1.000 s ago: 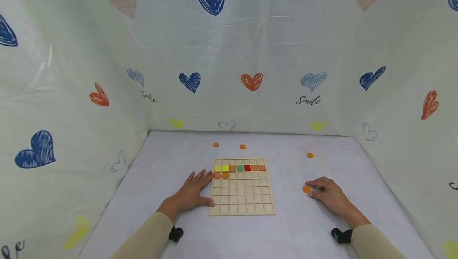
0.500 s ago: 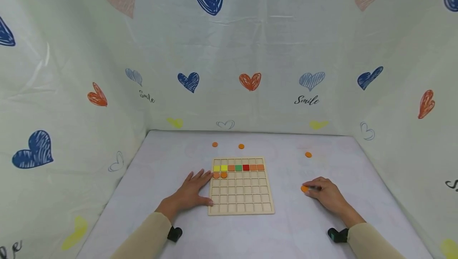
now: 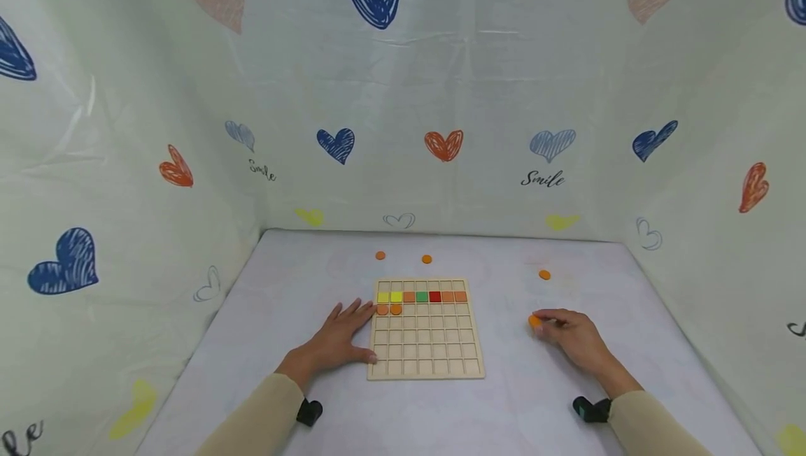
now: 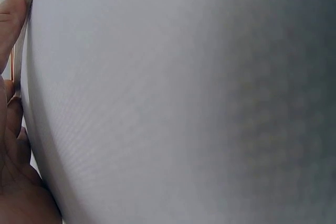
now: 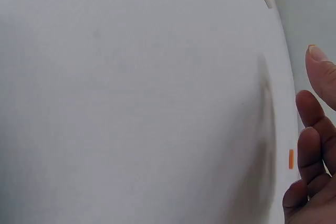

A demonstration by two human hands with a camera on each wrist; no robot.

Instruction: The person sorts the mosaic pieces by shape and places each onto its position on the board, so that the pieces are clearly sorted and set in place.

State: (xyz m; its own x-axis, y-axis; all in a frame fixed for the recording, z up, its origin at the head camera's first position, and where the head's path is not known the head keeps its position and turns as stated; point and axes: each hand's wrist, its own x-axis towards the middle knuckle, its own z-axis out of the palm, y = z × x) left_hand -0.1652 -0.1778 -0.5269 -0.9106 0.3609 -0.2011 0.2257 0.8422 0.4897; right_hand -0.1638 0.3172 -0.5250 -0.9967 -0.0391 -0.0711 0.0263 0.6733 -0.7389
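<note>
A pale wooden grid board [image 3: 431, 351] lies flat on the white table. My left hand [image 3: 336, 340] rests at its left side with fingers spread, the thumb and fingertips at the edge. To the right of the board, my right hand [image 3: 576, 340] pinches an orange disc [image 3: 534, 321] between thumb and fingers. Part of that disc is hidden by the fingertips. In the right wrist view the thumb and curled fingers show at the right edge. Two orange discs [image 3: 396, 309] sit side by side in board cells at the left, just under a row of coloured squares [image 3: 422, 296].
Two loose orange discs [image 3: 427, 259] lie behind the board. Another orange disc [image 3: 544, 275] lies farther back on the right, beyond my right hand. A white curtain [image 3: 485, 78] printed with hearts surrounds the table [image 3: 504, 407] at the back and sides.
My right hand has closed its thumb and fingers on the orange disc and moved it slightly away from me. The left hand and the board have stayed in place.
</note>
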